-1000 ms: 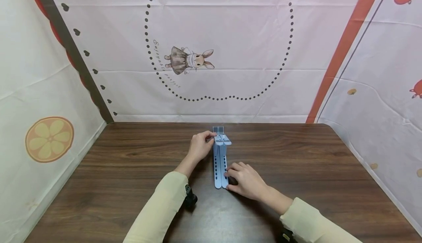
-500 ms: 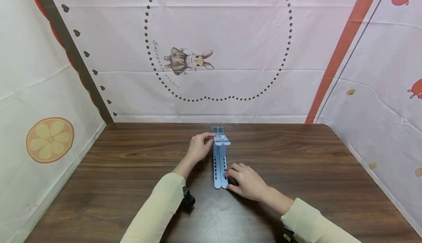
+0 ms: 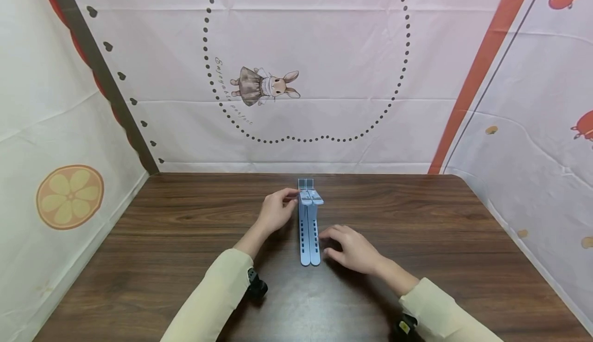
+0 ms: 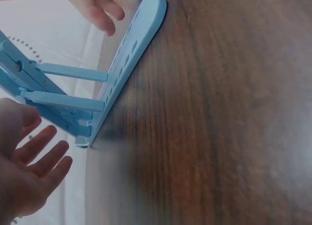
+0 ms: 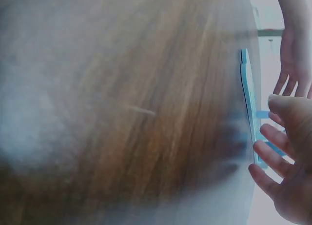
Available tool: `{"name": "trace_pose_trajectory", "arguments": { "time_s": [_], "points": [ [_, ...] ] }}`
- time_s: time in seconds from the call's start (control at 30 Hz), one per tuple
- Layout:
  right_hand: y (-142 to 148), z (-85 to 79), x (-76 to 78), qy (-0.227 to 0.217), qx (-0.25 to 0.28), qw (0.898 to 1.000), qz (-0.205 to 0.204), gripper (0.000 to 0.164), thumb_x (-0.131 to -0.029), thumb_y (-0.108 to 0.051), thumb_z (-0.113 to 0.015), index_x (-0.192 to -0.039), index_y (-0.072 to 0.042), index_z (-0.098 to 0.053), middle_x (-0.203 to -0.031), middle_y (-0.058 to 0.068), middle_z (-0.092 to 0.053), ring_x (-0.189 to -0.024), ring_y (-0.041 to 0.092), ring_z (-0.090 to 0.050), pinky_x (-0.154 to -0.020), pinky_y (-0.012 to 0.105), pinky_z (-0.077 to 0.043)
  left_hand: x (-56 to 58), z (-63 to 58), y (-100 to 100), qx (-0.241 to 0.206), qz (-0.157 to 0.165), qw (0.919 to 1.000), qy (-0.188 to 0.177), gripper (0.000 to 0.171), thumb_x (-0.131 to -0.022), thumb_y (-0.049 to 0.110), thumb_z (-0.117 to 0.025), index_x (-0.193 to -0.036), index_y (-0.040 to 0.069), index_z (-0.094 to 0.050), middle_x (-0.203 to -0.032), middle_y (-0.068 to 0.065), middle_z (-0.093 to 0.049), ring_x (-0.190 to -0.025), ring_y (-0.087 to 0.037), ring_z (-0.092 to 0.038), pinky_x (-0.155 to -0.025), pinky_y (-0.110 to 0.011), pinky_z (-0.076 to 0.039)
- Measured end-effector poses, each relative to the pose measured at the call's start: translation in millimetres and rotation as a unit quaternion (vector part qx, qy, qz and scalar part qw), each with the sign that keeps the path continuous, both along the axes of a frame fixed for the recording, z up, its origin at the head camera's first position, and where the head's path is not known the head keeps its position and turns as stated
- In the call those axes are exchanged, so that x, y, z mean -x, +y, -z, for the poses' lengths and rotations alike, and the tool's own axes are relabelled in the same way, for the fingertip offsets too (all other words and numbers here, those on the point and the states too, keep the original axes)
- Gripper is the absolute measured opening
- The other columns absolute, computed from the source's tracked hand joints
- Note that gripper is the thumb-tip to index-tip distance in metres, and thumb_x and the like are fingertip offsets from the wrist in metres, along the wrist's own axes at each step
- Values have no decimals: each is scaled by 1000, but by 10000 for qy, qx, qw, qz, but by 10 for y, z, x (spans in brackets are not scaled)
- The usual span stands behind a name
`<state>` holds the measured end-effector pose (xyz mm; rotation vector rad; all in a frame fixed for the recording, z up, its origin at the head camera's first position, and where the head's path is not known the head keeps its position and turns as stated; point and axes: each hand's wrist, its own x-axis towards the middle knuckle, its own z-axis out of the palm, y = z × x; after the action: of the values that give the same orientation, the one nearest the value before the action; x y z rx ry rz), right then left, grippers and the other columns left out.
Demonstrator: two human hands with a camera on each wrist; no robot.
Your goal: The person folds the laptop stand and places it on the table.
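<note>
A light-blue folding laptop stand (image 3: 305, 249) stands near the middle of the table, its two slotted base bars side by side and pointing toward me. Its upper arms are raised on props, as the left wrist view shows of the stand (image 4: 140, 39). My left hand (image 3: 275, 211) is at the left of the raised far end, fingertips right by it, fingers relaxed and spread. To the right of the near base end, my right hand (image 3: 353, 250) hovers with loosely bent fingers beside the bar. Neither hand grips anything; the right wrist view shows the right hand's fingers (image 5: 273, 159) apart.
The brown wood-grain table (image 3: 185, 218) extends around the stand. Behind it hangs a printed cloth (image 3: 324, 53) with a rabbit figure, and more cloth flanks both sides. Small black cameras (image 3: 257, 285) sit on the wrists.
Both hands have come away from the stand: the left drew slightly left and toward me, the right slightly right. The stand stays in place with the same shape.
</note>
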<state>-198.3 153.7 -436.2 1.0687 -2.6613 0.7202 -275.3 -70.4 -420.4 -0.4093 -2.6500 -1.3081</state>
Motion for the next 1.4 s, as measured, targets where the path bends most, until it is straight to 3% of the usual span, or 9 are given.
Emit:
{"name": "trace_pose_trajectory", "arguments": {
  "time_s": [0.2, 0.47, 0.7, 0.93, 1.4],
  "points": [
    [15, 16, 93, -292, 886, 9953, 261, 23, -82, -9, -67, -104, -4, -65, -99, 6, -66, -92, 19, -64, -78, 34, -53, -59, 28, -56, -356, -93, 9992, 178, 22, -86, 12, -62, -108, 8, -65, -104, -3, -67, -94, -16, -63, -81, -30, -52],
    [-25, 40, 211, -618, 1506, 9835, 792, 21, -83, -5, -64, -103, -2, -64, -99, 8, -67, -90, 19, -66, -74, 32, -55, -136, 97, -62, -851, -343, 9958, 31, 20, -84, 14, -65, -104, 11, -66, -98, -1, -68, -90, -15, -64, -80, -30, -52],
    [-51, 41, 313, -738, 1731, 9750, 1181, 21, -84, -7, -65, -105, -3, -63, -100, 7, -68, -89, 19, -66, -76, 36, -54, -176, 139, -28, -1124, -604, 9918, -89, 17, -82, 13, -67, -99, 13, -67, -95, -1, -68, -87, -14, -63, -78, -28, -53],
    [-129, 36, 410, -949, 1929, 9650, 1502, 22, -84, -9, -65, -106, -4, -62, -102, 9, -68, -92, 21, -65, -78, 35, -53, -170, 209, 31, -1366, -532, 9891, -99, 18, -82, 15, -68, -99, 10, -66, -97, -4, -68, -87, -16, -64, -77, -29, -53],
    [-282, 71, 492, -1380, 2172, 9526, 1623, 23, -86, -9, -63, -108, -6, -62, -104, 8, -68, -93, 22, -65, -81, 38, -53, -164, 248, 175, -1532, -632, 9852, -442, 16, -81, 13, -67, -97, 12, -66, -95, -2, -68, -84, -14, -64, -73, -25, -53]
  ]
}}
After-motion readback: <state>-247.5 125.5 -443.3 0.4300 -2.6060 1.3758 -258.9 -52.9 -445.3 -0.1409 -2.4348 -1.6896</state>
